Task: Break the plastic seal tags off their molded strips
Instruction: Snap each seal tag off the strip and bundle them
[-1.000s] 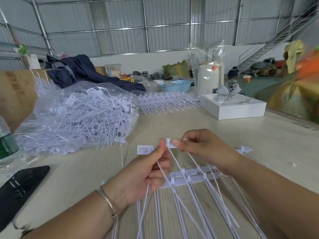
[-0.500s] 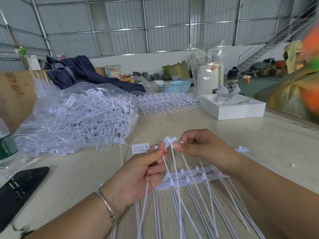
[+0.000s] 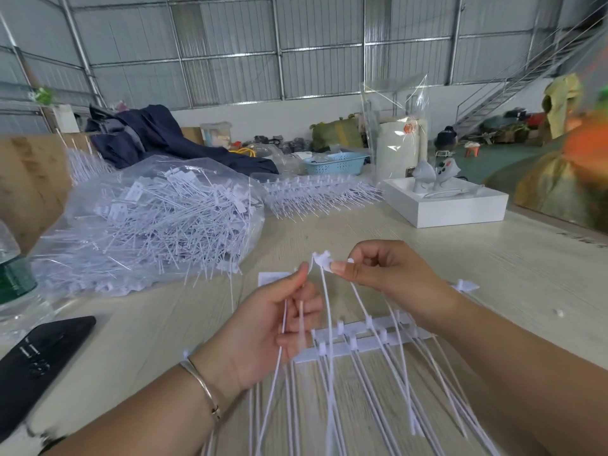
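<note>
1. Head view, grip: the head of one seal tag (image 3: 324, 260) is pinched between the thumb and forefinger of the right hand (image 3: 388, 274), held up above the desk's near middle. Two thin tag tails are pinched by the left hand (image 3: 269, 327), thumb pressed against curled fingers, with a flat label flag (image 3: 273, 278) seen just behind the thumb.

2. Head view, place: the molded strip (image 3: 355, 339) lies across the desk (image 3: 493, 274) below the hands, toward the near edge; its remaining tags fan out from it toward the person. A clear bag of separated tags (image 3: 154, 222) sits toward the left edge, and unbroken strips (image 3: 316, 195) are piled toward the far edge beside a white box (image 3: 447, 209).

3. Handling, as judged: the tags are taken to be very light, thin and springy. The tails bend freely, so little force can be passed through them. The small joint at the strip is judged brittle and is likely to snap under a twist or bend.

4. Where to hold, as judged: a tag is best taken by its stiffer head or close to the joint, with the strip steadied. A pull on the tail alone would probably only flex it.

5. Writing: no brand or text on the tags can be read. Pale marks are seen on the black phone (image 3: 36, 363) at the left near edge, but they are too small to make out. A green bottle label (image 3: 14, 278) is partly cut off and illegible.
</note>
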Motion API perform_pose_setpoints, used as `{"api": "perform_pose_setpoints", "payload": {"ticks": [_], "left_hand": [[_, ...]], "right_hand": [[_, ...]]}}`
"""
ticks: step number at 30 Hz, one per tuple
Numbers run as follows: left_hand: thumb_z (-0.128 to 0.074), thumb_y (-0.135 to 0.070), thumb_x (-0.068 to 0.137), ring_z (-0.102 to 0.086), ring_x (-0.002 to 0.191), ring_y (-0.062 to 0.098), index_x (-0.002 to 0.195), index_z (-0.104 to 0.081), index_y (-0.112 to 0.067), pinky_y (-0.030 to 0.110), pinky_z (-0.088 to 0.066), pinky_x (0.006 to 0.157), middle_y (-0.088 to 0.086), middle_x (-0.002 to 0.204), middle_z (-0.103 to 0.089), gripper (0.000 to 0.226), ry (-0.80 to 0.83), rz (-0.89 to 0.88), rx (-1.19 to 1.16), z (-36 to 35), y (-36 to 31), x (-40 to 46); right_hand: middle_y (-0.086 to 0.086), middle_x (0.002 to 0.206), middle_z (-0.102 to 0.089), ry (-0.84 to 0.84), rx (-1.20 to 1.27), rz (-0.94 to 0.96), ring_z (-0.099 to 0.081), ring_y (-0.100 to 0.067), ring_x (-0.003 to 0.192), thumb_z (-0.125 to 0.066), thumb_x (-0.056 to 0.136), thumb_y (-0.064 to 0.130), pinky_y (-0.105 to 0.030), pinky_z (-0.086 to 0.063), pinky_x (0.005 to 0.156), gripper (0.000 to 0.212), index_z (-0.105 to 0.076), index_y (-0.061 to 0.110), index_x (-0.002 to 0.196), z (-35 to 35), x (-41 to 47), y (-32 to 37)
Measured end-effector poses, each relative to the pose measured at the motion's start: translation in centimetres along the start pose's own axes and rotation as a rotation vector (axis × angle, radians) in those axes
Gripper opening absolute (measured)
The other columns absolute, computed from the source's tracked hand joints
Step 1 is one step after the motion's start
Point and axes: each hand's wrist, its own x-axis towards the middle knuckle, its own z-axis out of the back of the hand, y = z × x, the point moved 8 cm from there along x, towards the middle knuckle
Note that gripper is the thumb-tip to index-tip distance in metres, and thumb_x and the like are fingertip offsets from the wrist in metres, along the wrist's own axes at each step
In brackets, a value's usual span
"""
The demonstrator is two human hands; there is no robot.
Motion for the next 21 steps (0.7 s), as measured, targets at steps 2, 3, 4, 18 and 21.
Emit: {"api": "perform_pose_setpoints", "payload": {"ticks": [2, 3, 4, 18, 21], "left_hand": [[-0.062, -0.029, 0.081, -0.028, 0.042, 0.006, 0.058, -0.038, -0.019, 0.015, -0.015, 0.033, -0.003, 0.064, -0.032, 0.035, -0.088, -0.025, -0.06, 1.0, -0.4, 0.0], [-0.062, -0.025, 0.079, -0.029, 0.041, 0.007, 0.056, -0.035, -0.02, 0.015, -0.015, 0.033, -0.002, 0.062, -0.032, 0.036, -0.116, -0.032, -0.093, 1.4, -0.5, 0.0], [-0.063, -0.022, 0.076, -0.029, 0.038, 0.007, 0.054, -0.032, -0.021, 0.015, -0.015, 0.032, -0.003, 0.06, -0.03, 0.038, -0.125, -0.027, -0.115, 1.6, -0.6, 0.0], [-0.069, -0.004, 0.067, -0.019, 0.031, 0.003, 0.059, -0.033, -0.025, 0.016, -0.009, 0.031, -0.009, 0.049, -0.023, 0.042, -0.252, -0.194, 0.071, 4.0, -3.0, -0.8], [-0.071, -0.004, 0.065, -0.017, 0.034, 0.003, 0.063, -0.047, -0.025, 0.014, -0.01, 0.032, -0.008, 0.051, -0.022, 0.033, -0.251, -0.115, 0.224, 3.2, -1.4, -0.2]], "right_hand": [[0.001, 0.058, -0.03, -0.02, -0.007, 0.002, -0.026, -0.007, 0.051, -0.077, 0.069, 0.033, -0.014, -0.024, 0.049, 0.054, -0.049, -0.013, 0.07, 0.6, 0.1, 0.0], [0.0, 0.058, -0.032, -0.015, -0.019, -0.006, -0.026, -0.007, 0.051, -0.079, 0.069, 0.029, -0.014, -0.024, 0.048, 0.051, -0.05, -0.012, 0.069, 0.8, 0.2, 0.0], [0.001, 0.056, -0.034, 0.0, -0.038, -0.016, -0.027, -0.007, 0.05, -0.081, 0.071, 0.024, -0.014, -0.024, 0.048, 0.044, -0.052, -0.008, 0.067, 0.8, 0.2, -0.1], [0.003, 0.051, -0.038, -0.024, 0.002, -0.083, -0.032, -0.007, 0.047, -0.068, 0.081, 0.003, -0.012, -0.031, 0.048, 0.021, -0.054, 0.003, 0.065, 4.2, 0.4, 0.6], [0.01, 0.055, -0.046, 0.009, -0.067, -0.076, -0.039, -0.003, 0.051, -0.062, 0.079, 0.006, -0.014, -0.034, 0.055, 0.007, -0.058, 0.0, 0.078, 3.1, 0.4, 0.1]]}}
